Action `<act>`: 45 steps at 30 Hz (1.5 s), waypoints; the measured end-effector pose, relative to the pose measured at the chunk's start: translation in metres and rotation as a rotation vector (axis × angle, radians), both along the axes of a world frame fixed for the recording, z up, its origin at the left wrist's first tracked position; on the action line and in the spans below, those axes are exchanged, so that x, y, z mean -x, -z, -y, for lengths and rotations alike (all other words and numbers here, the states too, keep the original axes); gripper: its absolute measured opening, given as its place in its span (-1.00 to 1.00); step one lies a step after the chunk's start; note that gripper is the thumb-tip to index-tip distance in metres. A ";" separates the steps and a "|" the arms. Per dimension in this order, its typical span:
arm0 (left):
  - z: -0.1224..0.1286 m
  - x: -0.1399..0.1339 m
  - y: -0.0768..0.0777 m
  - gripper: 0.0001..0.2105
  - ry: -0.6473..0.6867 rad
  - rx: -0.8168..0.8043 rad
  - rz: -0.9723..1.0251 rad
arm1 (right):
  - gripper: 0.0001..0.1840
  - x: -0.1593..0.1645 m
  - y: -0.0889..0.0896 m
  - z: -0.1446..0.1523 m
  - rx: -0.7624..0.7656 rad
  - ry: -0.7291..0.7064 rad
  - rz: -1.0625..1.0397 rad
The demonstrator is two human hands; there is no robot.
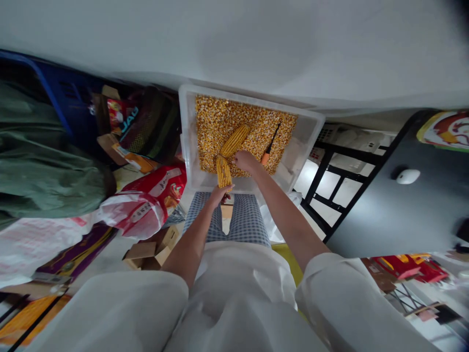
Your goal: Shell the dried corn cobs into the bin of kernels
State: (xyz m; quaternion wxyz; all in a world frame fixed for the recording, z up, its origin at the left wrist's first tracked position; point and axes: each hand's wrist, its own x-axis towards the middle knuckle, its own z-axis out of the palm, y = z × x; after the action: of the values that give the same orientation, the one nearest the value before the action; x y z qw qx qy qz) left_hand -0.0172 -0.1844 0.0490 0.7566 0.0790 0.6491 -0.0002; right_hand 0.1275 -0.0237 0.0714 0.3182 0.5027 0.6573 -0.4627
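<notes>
Plastic tub [299, 149], one, translucent white, squarish, standing before the person's knees; landmark for the places below.

Contents of the tub: loose corn kernels [216, 115], yellow with some paler, spread deep across the floor, the right-hand margin thinly covered or bare. Lying on them near the middle of the tub, one corn cob [235, 140], full-rowed, tilted. Also in the tub, right of the middle, one pointed tool [270, 145], dark shaft, orange handle toward the person.

Held cob [224, 175], one, at the near edge of the tub, left of its middle; gaps in its rows at the upper end, which meets the lying cob. Left hand [219, 194], at the tub's near rim: grip closed round the lower end of this cob.

Right hand [245, 161], over the kernels inside the tub, just beside both cobs: fingers curled, grip narrow; whether it holds anything cannot be told.

Left of the tub: red bag [159, 198], just beside; blue crate [60, 90] and green cloth [47, 161], farther off; below the bag, an open cardboard box [150, 250].

Right of the tub: dark grey desk [381, 215], bearing a white mouse [408, 176].
</notes>
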 end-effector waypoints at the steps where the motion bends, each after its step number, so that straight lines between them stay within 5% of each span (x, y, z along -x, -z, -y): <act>1: 0.000 0.001 -0.002 -0.62 -0.004 0.005 0.007 | -0.63 -0.002 -0.002 0.002 0.006 0.004 -0.002; 9: -0.001 0.013 -0.021 -0.68 0.076 0.027 0.213 | -0.63 -0.030 -0.010 0.014 -0.005 0.084 0.090; 17: -0.010 -0.031 -0.010 -0.72 -0.018 0.119 0.086 | -0.62 -0.052 -0.016 0.023 0.006 0.156 0.148; 34: -0.013 -0.036 -0.011 -0.64 0.187 0.019 -0.041 | -0.62 -0.042 -0.004 0.030 -0.005 0.068 0.119; 45: -0.011 -0.038 -0.011 -0.65 0.144 0.022 -0.064 | -0.65 -0.031 -0.002 0.018 0.013 0.003 0.122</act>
State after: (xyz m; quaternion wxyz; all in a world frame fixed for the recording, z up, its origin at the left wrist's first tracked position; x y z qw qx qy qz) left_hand 0.0210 -0.1733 0.0604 0.7343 0.1172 0.6655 -0.0644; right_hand 0.1585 -0.0416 0.0738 0.3604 0.5288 0.6328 -0.4360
